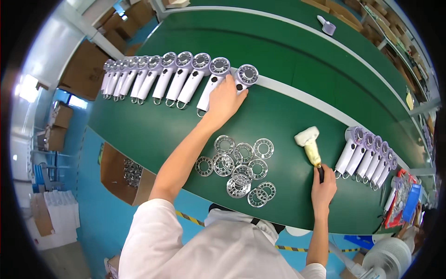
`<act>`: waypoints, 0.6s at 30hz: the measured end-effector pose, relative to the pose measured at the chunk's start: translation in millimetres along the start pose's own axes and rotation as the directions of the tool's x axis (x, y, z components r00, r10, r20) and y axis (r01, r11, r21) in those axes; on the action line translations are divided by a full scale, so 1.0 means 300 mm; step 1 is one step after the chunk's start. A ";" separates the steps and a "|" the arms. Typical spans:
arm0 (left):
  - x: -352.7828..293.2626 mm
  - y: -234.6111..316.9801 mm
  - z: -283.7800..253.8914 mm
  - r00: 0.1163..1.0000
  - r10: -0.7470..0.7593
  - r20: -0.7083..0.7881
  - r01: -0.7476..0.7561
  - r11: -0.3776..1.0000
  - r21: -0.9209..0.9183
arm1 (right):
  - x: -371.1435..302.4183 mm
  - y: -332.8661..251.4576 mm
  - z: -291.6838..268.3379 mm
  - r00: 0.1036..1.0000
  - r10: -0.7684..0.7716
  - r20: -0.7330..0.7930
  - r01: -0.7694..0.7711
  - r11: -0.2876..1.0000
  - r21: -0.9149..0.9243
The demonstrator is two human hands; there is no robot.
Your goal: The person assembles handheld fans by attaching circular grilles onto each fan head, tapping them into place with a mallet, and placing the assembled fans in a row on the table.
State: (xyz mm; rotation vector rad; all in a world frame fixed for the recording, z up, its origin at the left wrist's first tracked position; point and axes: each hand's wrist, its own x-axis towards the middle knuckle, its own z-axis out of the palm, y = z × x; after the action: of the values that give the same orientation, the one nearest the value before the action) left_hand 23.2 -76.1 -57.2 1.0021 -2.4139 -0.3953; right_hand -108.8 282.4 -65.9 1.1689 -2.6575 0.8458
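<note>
While the left hand point(225, 98) rests flat with open fingers on a white handheld fan point(241, 78) at 12 o'clock, the right hand point(323, 188) at 4 o'clock is closed around the dark handle of a small mallet point(308, 142). Its pale head lies on the green belt point(288, 116). Silver grille rings point(239, 165) lie between the hands. More fans point(153, 76) line up at 10 o'clock.

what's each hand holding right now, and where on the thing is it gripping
The right hand holds a mallet by the dark end of its handle. The left hand rests on a white handheld fan; grip unclear.
</note>
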 end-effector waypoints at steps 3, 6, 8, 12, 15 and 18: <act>-0.014 -0.044 0.024 0.962 0.175 -0.210 -0.137 0.973 0.184 | 0.033 0.012 0.019 0.969 -0.231 -0.090 0.236 0.971 0.044; -0.030 -0.049 0.030 0.960 0.155 -0.232 -0.106 0.972 0.210 | 0.052 0.025 0.022 0.941 -0.337 -0.040 0.339 0.939 0.053; -0.027 -0.018 -0.001 0.960 0.148 -0.237 -0.107 0.979 0.175 | 0.048 0.044 0.026 0.937 -0.349 -0.035 0.350 0.936 0.044; -0.053 0.123 -0.159 0.918 0.192 -0.347 -0.202 0.979 0.006 | 0.053 0.034 0.042 0.928 -0.368 -0.057 0.371 0.925 0.076; -0.132 0.443 -0.362 0.951 0.138 -0.277 -0.300 0.630 -0.717 | 0.061 0.039 0.045 0.950 -0.299 -0.087 0.308 0.943 0.128; -0.270 0.671 -0.540 0.846 0.402 -0.351 -0.383 0.001 -0.924 | 0.063 0.065 0.037 0.947 -0.292 -0.134 0.316 0.922 0.222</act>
State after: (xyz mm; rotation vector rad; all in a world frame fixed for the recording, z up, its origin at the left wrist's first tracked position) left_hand 43.8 108.7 139.6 -0.3639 -1.5731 -1.5153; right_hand -134.6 275.0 -78.0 1.5022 -2.2571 1.1540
